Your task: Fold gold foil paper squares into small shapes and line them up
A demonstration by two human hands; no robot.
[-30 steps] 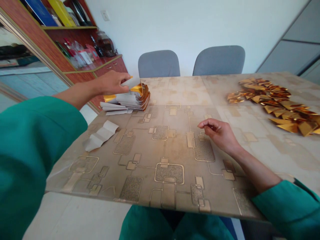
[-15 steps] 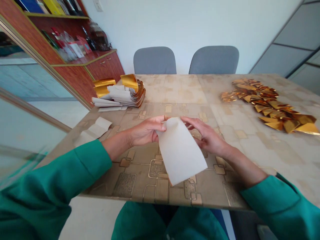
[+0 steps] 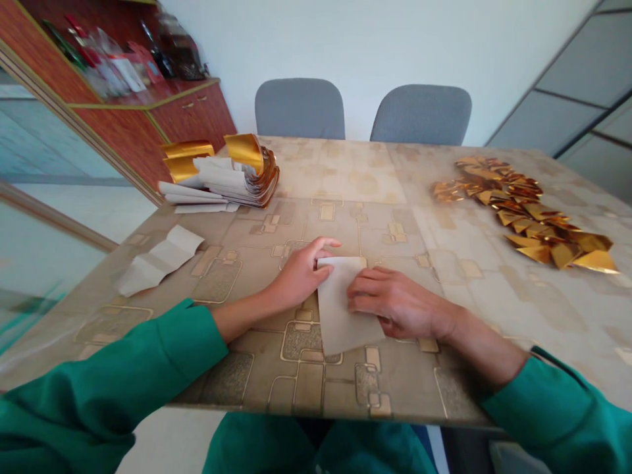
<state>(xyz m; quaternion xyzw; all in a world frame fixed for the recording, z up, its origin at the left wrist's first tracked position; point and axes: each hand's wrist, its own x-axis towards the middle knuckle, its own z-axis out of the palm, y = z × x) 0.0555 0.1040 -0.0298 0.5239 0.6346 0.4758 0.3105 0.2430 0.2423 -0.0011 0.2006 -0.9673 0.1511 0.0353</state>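
Note:
A white sheet of paper (image 3: 340, 322) lies near the table's front, between my hands, with its lower edge toward me. At its upper left corner, my left hand (image 3: 303, 270) pinches it, thumb on top and index finger stretched out beyond. My right hand (image 3: 392, 299) is closed, its curled fingers pressed on the sheet's right side and covering part of that edge. Further left rests a creased white sheet (image 3: 162, 260). Behind it is a stack of folded papers (image 3: 232, 181), white on one side and shiny gold on the other.
A row of folded gold paper pieces (image 3: 538, 214) lies on the right of the patterned table (image 3: 345, 178). Two grey chairs (image 3: 299, 108) stand at the far side against the wall. A wooden cabinet (image 3: 192, 118) with bottles is at the left.
The sheet has come down from above the table onto it. My right hand has moved from its upper edge to its right side, fingers curling. The view has shifted slightly.

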